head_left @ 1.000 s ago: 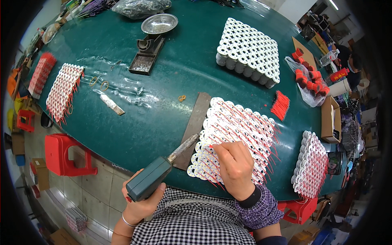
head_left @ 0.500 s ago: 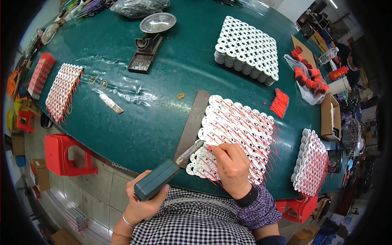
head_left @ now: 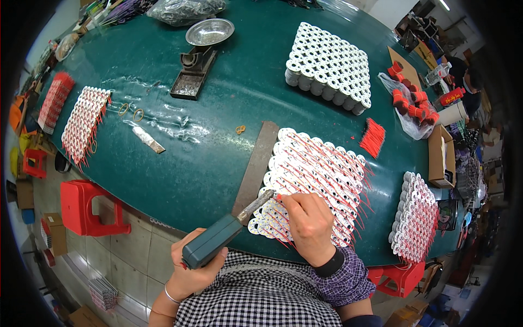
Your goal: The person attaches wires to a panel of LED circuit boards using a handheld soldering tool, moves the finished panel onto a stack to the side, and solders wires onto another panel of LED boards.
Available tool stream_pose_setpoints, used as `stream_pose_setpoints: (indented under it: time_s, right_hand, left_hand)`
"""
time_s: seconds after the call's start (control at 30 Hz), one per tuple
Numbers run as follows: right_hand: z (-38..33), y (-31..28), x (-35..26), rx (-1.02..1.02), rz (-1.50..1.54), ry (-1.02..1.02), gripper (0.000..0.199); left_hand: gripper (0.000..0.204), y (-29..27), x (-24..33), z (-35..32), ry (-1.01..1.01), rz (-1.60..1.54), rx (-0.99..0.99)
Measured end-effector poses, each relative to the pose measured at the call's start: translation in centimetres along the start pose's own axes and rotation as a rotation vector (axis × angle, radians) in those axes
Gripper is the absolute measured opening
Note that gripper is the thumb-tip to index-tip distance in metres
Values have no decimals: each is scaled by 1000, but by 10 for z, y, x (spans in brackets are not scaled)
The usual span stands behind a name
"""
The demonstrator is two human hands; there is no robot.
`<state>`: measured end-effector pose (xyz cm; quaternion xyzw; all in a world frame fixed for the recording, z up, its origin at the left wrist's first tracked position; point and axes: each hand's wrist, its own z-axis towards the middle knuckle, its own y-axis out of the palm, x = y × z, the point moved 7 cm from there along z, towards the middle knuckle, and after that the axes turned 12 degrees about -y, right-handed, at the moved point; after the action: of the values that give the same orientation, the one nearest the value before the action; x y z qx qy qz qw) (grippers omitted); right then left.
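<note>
My left hand is wrapped round the dark green handle of a soldering gun. Its metal barrel points up and right, and the tip is at the left side of a block of white round-topped parts. Thin red wires run slantwise across that block. Close to the tip, the fingers of my right hand pinch the end of a red wire over the white parts. How far the tip touches a part is too small to tell.
A flat metal bar lies along the block's left side. A bundle of red wires is to its right, with a larger white block behind. Wired blocks stand at the right and left. A dark tray sits farther back.
The soldering gun and my left hand have shifted very slightly to the right. My right hand stays in nearly the same place, still pinching.
</note>
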<state>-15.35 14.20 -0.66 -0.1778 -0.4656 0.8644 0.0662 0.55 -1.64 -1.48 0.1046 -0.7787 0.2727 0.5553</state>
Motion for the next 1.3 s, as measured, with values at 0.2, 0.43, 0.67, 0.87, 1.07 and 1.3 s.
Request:
stream_pose_setpoints:
  time_s: [0.2, 0.43, 0.67, 0.87, 1.07, 1.3]
  right_hand:
    - [-2, 3, 1, -25, 32, 4, 25]
    - [0, 2, 1, -30, 36, 6, 26]
    - [0, 1, 1, -18, 32, 12, 25]
    - [0, 2, 1, -7, 36, 21, 24]
    - [-3, 6, 5, 14, 74, 43, 24]
    - [-4, 9, 6, 26, 76, 43, 23]
  left_hand:
    - [17, 3, 2, 3, 12, 28, -10]
    - [26, 2, -2, 4, -29, 59, -27]
    - [19, -6, -13, -9, -23, 0, 40]
    - [22, -10, -19, -11, -116, -118, 98]
    - [19, -6, -11, -6, -52, -129, 85]
    - [15, 1, -7, -1, 44, -47, 18]
